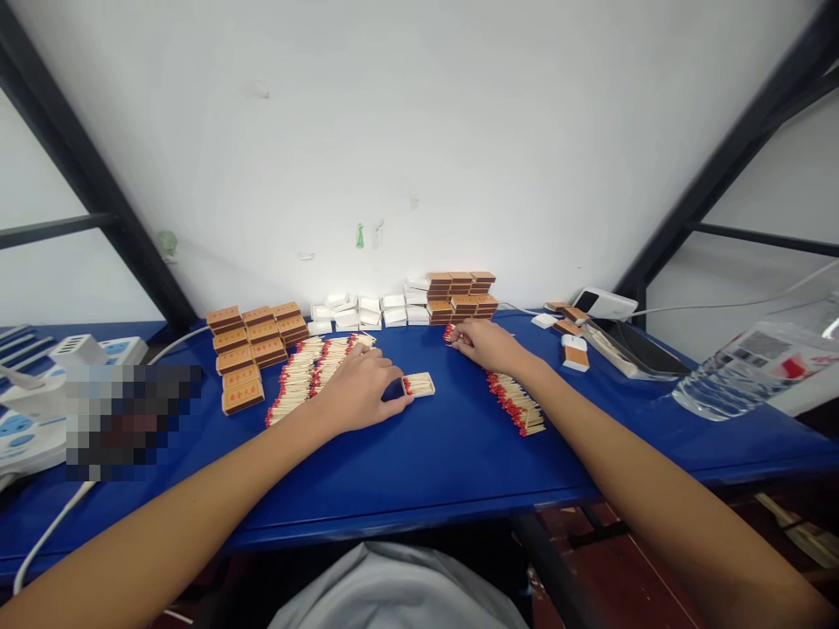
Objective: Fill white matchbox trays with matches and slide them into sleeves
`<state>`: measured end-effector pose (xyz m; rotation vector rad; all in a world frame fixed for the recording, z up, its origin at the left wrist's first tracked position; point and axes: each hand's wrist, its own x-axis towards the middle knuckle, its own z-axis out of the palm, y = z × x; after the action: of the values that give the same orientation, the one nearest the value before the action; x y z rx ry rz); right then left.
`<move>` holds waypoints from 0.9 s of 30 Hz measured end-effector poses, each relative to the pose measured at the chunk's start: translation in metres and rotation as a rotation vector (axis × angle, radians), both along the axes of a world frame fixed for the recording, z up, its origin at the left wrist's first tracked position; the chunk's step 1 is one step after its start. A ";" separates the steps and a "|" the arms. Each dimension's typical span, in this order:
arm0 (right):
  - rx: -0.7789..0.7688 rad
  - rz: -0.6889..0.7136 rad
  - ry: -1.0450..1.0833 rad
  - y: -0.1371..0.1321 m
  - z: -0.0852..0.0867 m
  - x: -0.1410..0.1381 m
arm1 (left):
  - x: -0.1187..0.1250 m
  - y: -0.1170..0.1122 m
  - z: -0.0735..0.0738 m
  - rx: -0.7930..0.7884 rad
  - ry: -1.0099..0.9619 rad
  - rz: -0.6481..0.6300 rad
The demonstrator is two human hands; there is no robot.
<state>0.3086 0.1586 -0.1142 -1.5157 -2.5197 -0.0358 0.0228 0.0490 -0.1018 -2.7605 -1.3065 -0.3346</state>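
White cardboard is showing just past the left hand: a small tray, lying between the two hands and nearer the left one. The left thumb and forefinger are holding its near end, while a few red-headed matches are lying inside — it is looking only partly filled. The right hand, well apart from the left, is resting with bent fingers at the far end of a strip of loose matches; whether it is pinching any, I cannot tell.

Judging progress, a fair amount is waiting. That strip is running out from under the right wrist towards the body, and a much larger spread of matches is lying just left of the left hand. Beyond both hands, along the wall, white trays are sitting in low piles, seemingly unfilled (their insides are too small to read). Brown boxes are standing in stepped stacks to the left of the left hand, and more boxes are rising behind the right hand — whether any are holding matches is not showing.
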 end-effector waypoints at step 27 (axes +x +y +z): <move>-0.028 -0.048 -0.019 -0.006 0.009 0.000 | 0.000 -0.001 0.000 0.005 0.011 0.000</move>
<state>0.3084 0.1523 -0.1050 -1.5944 -2.5085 -0.0228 0.0231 0.0478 -0.1019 -2.7543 -1.3006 -0.3213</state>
